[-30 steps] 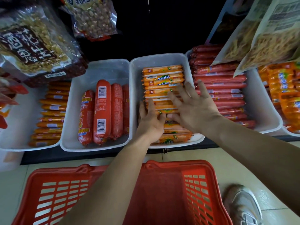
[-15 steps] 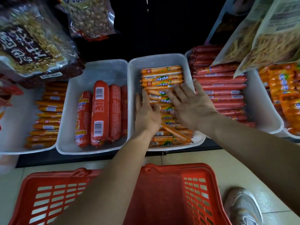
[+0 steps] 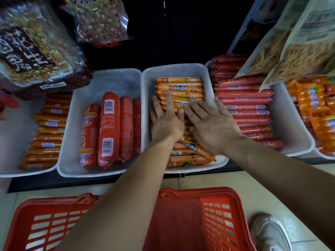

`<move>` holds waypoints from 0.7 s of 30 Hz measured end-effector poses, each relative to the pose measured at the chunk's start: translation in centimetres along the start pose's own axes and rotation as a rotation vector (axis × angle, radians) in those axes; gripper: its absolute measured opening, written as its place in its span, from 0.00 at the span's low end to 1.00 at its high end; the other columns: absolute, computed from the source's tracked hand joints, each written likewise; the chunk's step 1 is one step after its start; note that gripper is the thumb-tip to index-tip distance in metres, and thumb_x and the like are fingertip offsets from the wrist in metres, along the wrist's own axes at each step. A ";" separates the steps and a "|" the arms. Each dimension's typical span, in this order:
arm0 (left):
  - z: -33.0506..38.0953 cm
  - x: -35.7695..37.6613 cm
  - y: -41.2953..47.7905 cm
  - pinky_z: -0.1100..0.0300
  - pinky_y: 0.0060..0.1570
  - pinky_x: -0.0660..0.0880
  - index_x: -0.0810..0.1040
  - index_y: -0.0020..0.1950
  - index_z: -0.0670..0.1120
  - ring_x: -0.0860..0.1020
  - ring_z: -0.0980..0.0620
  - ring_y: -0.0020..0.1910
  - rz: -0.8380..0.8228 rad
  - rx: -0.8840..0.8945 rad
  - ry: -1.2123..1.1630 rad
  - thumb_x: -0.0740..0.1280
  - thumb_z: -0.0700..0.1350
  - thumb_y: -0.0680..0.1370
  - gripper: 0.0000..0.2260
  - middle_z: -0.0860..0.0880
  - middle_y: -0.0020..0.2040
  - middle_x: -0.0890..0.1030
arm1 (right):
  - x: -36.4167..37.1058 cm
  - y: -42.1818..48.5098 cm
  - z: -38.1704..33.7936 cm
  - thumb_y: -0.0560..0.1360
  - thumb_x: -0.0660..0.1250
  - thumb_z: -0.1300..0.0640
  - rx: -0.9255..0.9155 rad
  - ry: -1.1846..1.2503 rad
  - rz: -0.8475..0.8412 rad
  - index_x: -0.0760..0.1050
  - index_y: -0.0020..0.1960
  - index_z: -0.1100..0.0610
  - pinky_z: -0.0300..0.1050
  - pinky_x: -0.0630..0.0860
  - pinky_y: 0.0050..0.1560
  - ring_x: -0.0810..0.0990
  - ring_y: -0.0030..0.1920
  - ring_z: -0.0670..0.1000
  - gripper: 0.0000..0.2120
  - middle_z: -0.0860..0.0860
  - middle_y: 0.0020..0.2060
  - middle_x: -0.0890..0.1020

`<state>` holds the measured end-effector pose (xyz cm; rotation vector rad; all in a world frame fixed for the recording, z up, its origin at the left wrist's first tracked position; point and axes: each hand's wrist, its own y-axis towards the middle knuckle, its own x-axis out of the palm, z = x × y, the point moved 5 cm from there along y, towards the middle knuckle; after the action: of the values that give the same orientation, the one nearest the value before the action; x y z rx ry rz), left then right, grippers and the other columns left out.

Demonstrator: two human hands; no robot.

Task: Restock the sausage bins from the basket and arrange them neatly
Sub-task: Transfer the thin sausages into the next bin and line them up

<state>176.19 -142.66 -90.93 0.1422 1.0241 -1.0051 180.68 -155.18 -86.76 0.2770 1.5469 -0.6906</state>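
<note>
Arranging step in hand. Left hand point(image 3: 166, 125) and right hand point(image 3: 213, 129) are laid flat on the orange sausages point(image 3: 179, 87) in the middle bin point(image 3: 174, 69), fingers point(image 3: 169, 104) straight, nothing gripped. 1 skewed sausage point(image 3: 199, 150) near the front is judged next for straightening. The red basket point(image 3: 192, 192) is set below.

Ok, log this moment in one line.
phase: tidying | left hand: flat on orange sausages | right hand: flat on same pile | in: middle white bin | flaw: askew sausage near front
</note>
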 end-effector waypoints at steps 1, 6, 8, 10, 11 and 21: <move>0.0 -0.2 0.2 0.45 0.76 0.53 0.36 0.80 0.63 0.42 0.43 0.81 0.009 0.011 -0.014 0.52 0.61 0.84 0.30 0.51 0.81 0.34 | 0.0 0.1 0.1 0.83 0.44 0.43 0.003 -0.028 -0.018 0.40 0.81 0.49 0.62 0.36 0.77 0.43 0.81 0.54 0.29 0.51 0.81 0.44; -1.2 -0.9 -0.2 0.49 0.75 0.63 0.44 0.80 0.67 0.56 0.46 0.80 0.035 0.028 -0.213 0.55 0.55 0.85 0.27 0.54 0.82 0.38 | -1.4 2.2 1.4 0.81 0.57 0.46 0.013 -0.222 -0.070 0.35 0.81 0.47 0.68 0.38 0.76 0.41 0.80 0.59 0.38 0.54 0.81 0.42; -1.4 -1.0 -0.9 0.52 0.73 0.64 0.44 0.80 0.67 0.57 0.48 0.80 0.031 0.045 -0.228 0.56 0.52 0.85 0.28 0.54 0.82 0.39 | -1.8 3.0 1.7 0.81 0.58 0.47 0.031 -0.227 -0.059 0.36 0.81 0.46 0.69 0.39 0.75 0.41 0.80 0.60 0.39 0.55 0.81 0.43; -1.6 -0.8 -1.3 0.51 0.72 0.64 0.42 0.80 0.67 0.58 0.48 0.79 0.013 0.043 -0.230 0.57 0.53 0.85 0.30 0.55 0.82 0.38 | -1.6 3.5 1.7 0.80 0.58 0.46 0.053 -0.206 -0.052 0.36 0.81 0.46 0.68 0.39 0.75 0.41 0.80 0.60 0.39 0.55 0.81 0.45; -1.7 -0.7 -1.4 0.50 0.73 0.66 0.41 0.79 0.67 0.59 0.47 0.79 0.003 0.037 -0.231 0.58 0.53 0.84 0.31 0.55 0.82 0.38 | -1.4 3.5 1.7 0.80 0.57 0.46 0.060 -0.188 -0.038 0.37 0.81 0.46 0.68 0.39 0.76 0.43 0.80 0.59 0.38 0.55 0.81 0.46; -1.8 -0.4 -1.1 0.49 0.74 0.63 0.45 0.80 0.66 0.61 0.47 0.77 0.050 0.026 -0.318 0.56 0.48 0.85 0.28 0.52 0.81 0.48 | -0.5 -2.2 -2.3 0.72 0.60 0.29 -0.130 0.138 -0.011 0.75 0.59 0.46 0.55 0.54 0.76 0.71 0.65 0.52 0.26 0.47 0.59 0.75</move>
<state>174.19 -142.13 -91.25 0.0274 0.7142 -0.9599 177.59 -155.45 -85.79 0.2225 1.7185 -0.5864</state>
